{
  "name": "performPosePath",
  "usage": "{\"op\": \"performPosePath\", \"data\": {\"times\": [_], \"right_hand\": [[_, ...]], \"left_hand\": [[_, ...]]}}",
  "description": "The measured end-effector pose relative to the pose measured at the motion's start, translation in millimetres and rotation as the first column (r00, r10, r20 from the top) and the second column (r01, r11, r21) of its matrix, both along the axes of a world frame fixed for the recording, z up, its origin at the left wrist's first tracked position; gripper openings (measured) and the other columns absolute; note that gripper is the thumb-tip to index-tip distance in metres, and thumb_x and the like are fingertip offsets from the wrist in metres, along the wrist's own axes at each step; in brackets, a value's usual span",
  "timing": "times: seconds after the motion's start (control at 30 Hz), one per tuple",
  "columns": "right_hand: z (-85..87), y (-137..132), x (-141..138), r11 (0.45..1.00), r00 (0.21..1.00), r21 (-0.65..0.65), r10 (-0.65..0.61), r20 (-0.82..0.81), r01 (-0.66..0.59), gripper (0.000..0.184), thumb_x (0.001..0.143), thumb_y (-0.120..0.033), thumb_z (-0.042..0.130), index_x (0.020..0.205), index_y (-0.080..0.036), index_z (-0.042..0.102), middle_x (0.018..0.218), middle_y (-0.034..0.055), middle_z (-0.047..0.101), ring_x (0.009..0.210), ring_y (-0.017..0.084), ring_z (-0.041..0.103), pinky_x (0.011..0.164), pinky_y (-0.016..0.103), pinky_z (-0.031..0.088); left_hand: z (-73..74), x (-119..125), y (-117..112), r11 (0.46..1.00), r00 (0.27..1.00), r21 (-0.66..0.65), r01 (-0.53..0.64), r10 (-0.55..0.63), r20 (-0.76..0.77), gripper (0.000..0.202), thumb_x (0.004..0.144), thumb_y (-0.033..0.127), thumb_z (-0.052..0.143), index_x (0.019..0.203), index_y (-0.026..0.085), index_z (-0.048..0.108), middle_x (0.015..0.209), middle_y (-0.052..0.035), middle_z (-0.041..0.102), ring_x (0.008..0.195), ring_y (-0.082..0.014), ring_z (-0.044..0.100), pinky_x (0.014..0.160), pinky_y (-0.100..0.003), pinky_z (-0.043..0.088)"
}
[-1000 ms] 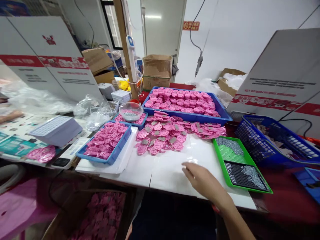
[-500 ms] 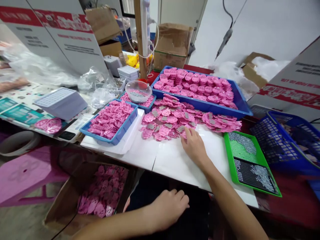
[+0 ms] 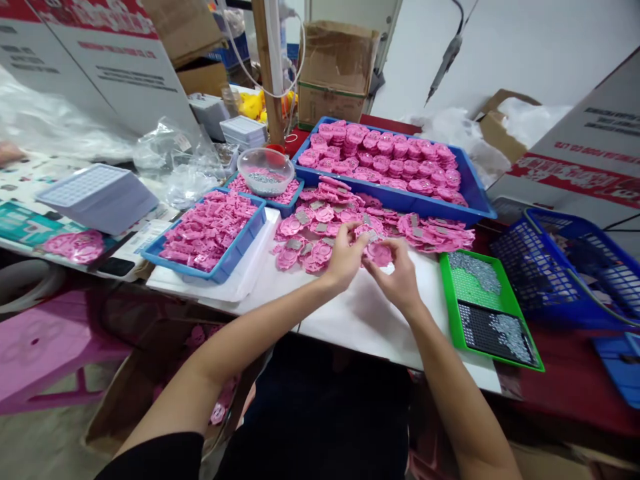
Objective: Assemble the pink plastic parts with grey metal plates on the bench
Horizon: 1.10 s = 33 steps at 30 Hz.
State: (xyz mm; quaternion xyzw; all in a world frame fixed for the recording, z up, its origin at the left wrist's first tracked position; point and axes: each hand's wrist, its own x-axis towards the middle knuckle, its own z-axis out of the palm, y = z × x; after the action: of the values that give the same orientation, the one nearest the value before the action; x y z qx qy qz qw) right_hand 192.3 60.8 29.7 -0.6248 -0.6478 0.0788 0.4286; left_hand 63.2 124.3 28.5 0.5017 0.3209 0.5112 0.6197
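Note:
A round pink plastic part is held up over the front edge of a loose pile of similar pink parts, several with grey metal plates on them. My right hand grips it from the right, thumb below and fingers curled over its edge. From the left, my left hand closes its thumb and fingers at the part's upper left side; the exact contact is partly hidden. White paper covers the table under both hands.
Behind the pile stands a blue tray of stacked pink parts. Left are a smaller blue tray of pink pieces and a clear bowl. Right are a green tray of small silvery pieces and a blue basket. An electric screwdriver hangs above.
My left hand has risen from my lap to the pile's front edge. My right hand has lifted a pink part from the pile, and both hands now meet at it. The view has shifted slightly.

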Motion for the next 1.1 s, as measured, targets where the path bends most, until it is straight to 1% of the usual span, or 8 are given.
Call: {"op": "performPosePath", "data": {"times": [0.17,0.27,0.37,0.5,0.73,0.9,1.0,1.1], "right_hand": [[-10.1,-1.7,-0.5,0.988,0.983,-0.050,0.139,-0.120,-0.146,0.059,0.105,-0.051,0.040,0.152,-0.022,0.022,0.121,0.0134,0.063,0.090,0.020,0.066,0.080,0.036,0.056],[-16.6,-0.9,2.3,0.961,0.965,-0.258,0.156,0.212,-0.099,0.035,0.104,-0.037,0.042,0.134,-0.019,0.049,0.113,0.0137,0.065,0.090,0.022,0.066,0.076,0.034,0.054],[-23.7,1.4,4.6,0.913,0.847,-0.408,0.213,0.487,0.006,0.028,0.102,-0.026,0.043,0.118,-0.016,0.064,0.121,0.0179,0.065,0.100,0.027,0.066,0.079,0.036,0.053],[-38.7,6.7,11.0,0.899,0.854,-0.437,0.202,0.480,0.033,0.040,0.095,-0.012,0.042,0.132,-0.015,0.059,0.128,0.0191,0.066,0.105,0.029,0.066,0.083,0.036,0.052],[-43.7,0.2,21.1,0.989,0.998,-0.151,-0.014,-0.062,0.005,0.018,0.100,-0.028,0.047,0.103,-0.019,0.063,0.096,0.0083,0.070,0.082,0.020,0.064,0.078,0.034,0.052],[-11.6,-9.8,30.8,0.982,0.765,0.040,-0.119,-0.633,0.186,0.020,0.097,-0.042,0.059,0.098,-0.022,0.060,0.094,0.0048,0.069,0.073,0.015,0.061,0.071,0.032,0.052],[-1.2,-13.8,36.3,0.997,0.725,0.002,-0.051,-0.687,0.071,0.020,0.092,-0.042,0.066,0.096,-0.022,0.066,0.100,0.0048,0.070,0.081,0.015,0.062,0.076,0.031,0.052],[-1.7,-17.1,35.4,0.997,0.681,-0.067,-0.022,-0.732,-0.040,0.021,0.087,-0.042,0.072,0.090,-0.022,0.069,0.087,0.0011,0.063,0.074,0.013,0.056,0.070,0.028,0.048]], "left_hand": [[33.7,-5.6,31.9,0.975,0.992,0.211,-0.072,0.049,0.112,0.022,0.096,0.015,0.055,0.118,0.016,0.054,0.114,-0.0077,0.063,0.101,-0.0142,0.063,0.098,-0.032,0.049],[47.4,-10.0,37.7,0.960,0.983,0.276,0.038,-0.085,0.161,0.016,0.098,0.019,0.051,0.112,0.016,0.058,0.100,-0.0045,0.064,0.088,-0.0126,0.064,0.089,-0.029,0.052],[33.5,-6.1,30.6,0.945,0.958,0.226,0.235,-0.265,0.113,0.020,0.096,0.025,0.059,0.114,0.017,0.059,0.092,-0.0030,0.063,0.079,-0.0121,0.063,0.079,-0.026,0.054],[-0.8,0.3,17.0,0.948,0.951,0.119,0.294,-0.303,0.058,0.040,0.092,0.034,0.069,0.125,0.019,0.053,0.097,-0.0043,0.066,0.083,-0.0137,0.065,0.078,-0.025,0.053],[-12.6,-2.9,20.4,0.934,0.954,0.206,0.292,-0.269,-0.133,0.030,0.094,0.036,0.064,0.119,0.019,0.061,0.121,-0.0093,0.068,0.108,-0.0191,0.065,0.093,-0.030,0.052],[-13.8,-5.8,15.2,0.865,0.866,0.216,0.452,-0.367,-0.340,0.025,0.093,0.033,0.064,0.115,0.021,0.064,0.117,-0.0067,0.071,0.107,-0.0200,0.067,0.097,-0.035,0.051],[-18.7,-3.1,6.6,0.857,0.838,0.157,0.490,-0.414,-0.355,0.023,0.090,0.035,0.070,0.106,0.020,0.065,0.108,-0.0064,0.072,0.100,-0.0209,0.069,0.092,-0.036,0.053],[-23.4,1.9,0.9,0.870,0.860,-0.013,0.493,-0.489,-0.144,0.033,0.084,0.042,0.077,0.101,0.018,0.062,0.100,-0.0060,0.072,0.089,-0.0201,0.071,0.083,-0.036,0.058]]}}
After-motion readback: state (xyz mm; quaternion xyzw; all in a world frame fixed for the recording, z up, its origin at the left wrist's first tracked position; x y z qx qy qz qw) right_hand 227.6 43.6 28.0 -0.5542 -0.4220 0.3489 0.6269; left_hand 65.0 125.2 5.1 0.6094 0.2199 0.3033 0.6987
